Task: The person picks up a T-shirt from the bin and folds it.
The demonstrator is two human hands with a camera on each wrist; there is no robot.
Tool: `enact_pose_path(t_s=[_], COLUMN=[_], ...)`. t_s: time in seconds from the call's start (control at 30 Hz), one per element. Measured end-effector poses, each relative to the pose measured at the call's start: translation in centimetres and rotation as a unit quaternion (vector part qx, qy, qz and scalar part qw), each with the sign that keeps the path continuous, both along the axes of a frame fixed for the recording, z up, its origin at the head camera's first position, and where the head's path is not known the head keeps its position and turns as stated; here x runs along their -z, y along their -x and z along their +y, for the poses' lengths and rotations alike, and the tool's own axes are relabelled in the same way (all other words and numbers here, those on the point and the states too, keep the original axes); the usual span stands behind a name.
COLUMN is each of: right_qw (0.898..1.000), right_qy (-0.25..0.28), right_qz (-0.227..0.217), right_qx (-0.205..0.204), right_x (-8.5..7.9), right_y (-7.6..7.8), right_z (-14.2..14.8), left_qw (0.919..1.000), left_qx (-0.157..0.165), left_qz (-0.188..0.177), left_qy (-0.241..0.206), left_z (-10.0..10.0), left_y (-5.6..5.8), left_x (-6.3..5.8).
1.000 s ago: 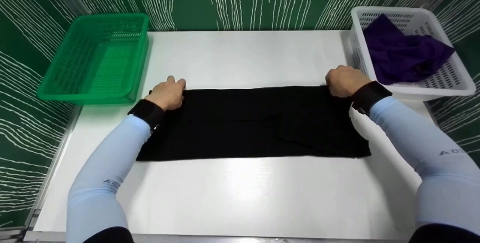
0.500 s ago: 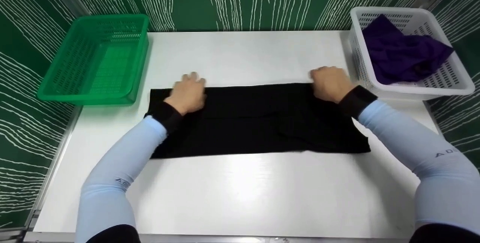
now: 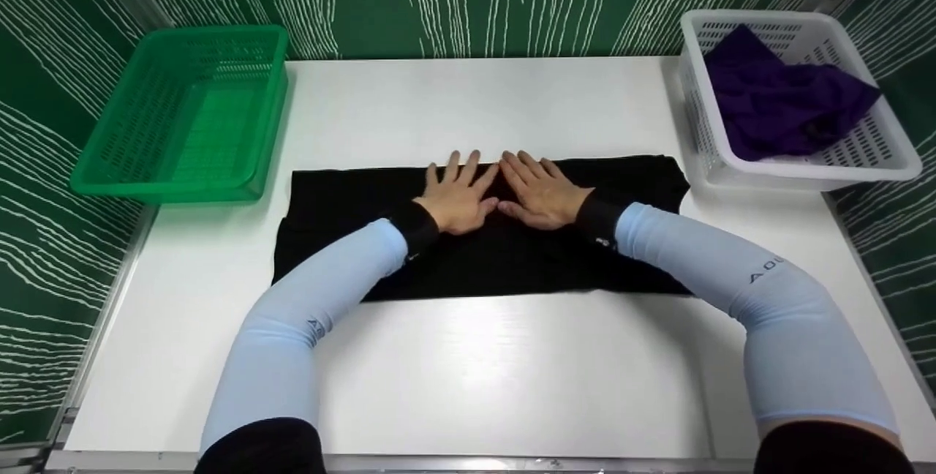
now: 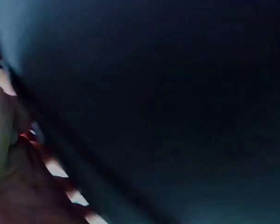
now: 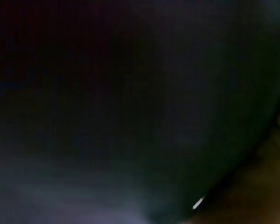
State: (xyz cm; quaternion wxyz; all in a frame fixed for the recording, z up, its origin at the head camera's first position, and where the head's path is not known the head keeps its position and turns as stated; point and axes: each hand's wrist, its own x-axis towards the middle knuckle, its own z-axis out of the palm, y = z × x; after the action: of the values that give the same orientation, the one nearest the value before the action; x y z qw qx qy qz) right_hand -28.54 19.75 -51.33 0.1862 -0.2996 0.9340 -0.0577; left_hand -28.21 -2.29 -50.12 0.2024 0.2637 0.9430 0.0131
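Observation:
A black cloth (image 3: 468, 269), folded into a long rectangle, lies across the middle of the white table. On its upper middle part my left hand (image 3: 457, 200) rests palm down, fingers straight and spread. Right beside it my right hand (image 3: 542, 196) lies flat on the cloth too, fingers pointing inward and away from me. The thumbs and forefingers of both hands nearly meet. Dark cloth (image 4: 168, 102) fills most of the left wrist view, with part of the hand at the lower left. The right wrist view is mostly dark and blurred. My forearms cover parts of the cloth.
A green plastic basket (image 3: 256, 185) stands at the back left of the white table (image 3: 468, 379). At the back right is a white basket (image 3: 826, 175) with a crumpled purple cloth (image 3: 790, 104) in it. Green walls with white lines enclose the back and sides.
Both hands have left the upper corners of the black cloth and slid inward to its middle. Their fingers have gone from curled to straight and flat. The baskets stay in place.

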Motion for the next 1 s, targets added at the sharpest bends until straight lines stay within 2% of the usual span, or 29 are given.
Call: enact_pose_path(t_s=[0.13,0.23,0.4,0.5,0.63,0.8,0.87,1.0], right_qw=[0.999,0.998,0.992,0.985,0.977,0.970,0.968,0.968], right_qy=[0.008,0.021,0.046,0.052,0.043,0.031,0.028,0.003], right_qz=[-0.027,-0.038,-0.044,-0.042,-0.044,-0.055,-0.057,-0.050], right_qx=[0.019,0.043,0.111,0.157,0.202,0.233,0.243,0.246], right_x=[1.2,1.6,1.3,0.6,0.1,0.1,0.0,-0.4], right_y=[0.5,0.6,-0.4,-1.5,-2.8,-3.7,-3.9,-4.0], right_z=[2.2,4.4,9.4,12.6,15.9,18.0,18.5,18.7], left_qw=[0.9971,0.9926,0.9806,0.9714,0.9590,0.9478,0.9473,0.9521], left_qx=[-0.048,-0.088,-0.174,-0.222,-0.273,-0.310,-0.312,-0.301], left_qz=[-0.054,-0.078,-0.076,-0.066,-0.062,-0.062,-0.058,-0.045], left_qy=[-0.024,-0.031,-0.048,-0.052,-0.048,-0.043,-0.045,-0.028], left_z=[-2.5,-5.3,-11.9,-15.6,-19.3,-21.5,-21.7,-21.6], left_y=[0.5,1.3,1.7,1.2,0.4,0.4,0.6,0.5], left_x=[0.7,1.3,1.4,0.7,-0.3,0.4,0.7,0.8])
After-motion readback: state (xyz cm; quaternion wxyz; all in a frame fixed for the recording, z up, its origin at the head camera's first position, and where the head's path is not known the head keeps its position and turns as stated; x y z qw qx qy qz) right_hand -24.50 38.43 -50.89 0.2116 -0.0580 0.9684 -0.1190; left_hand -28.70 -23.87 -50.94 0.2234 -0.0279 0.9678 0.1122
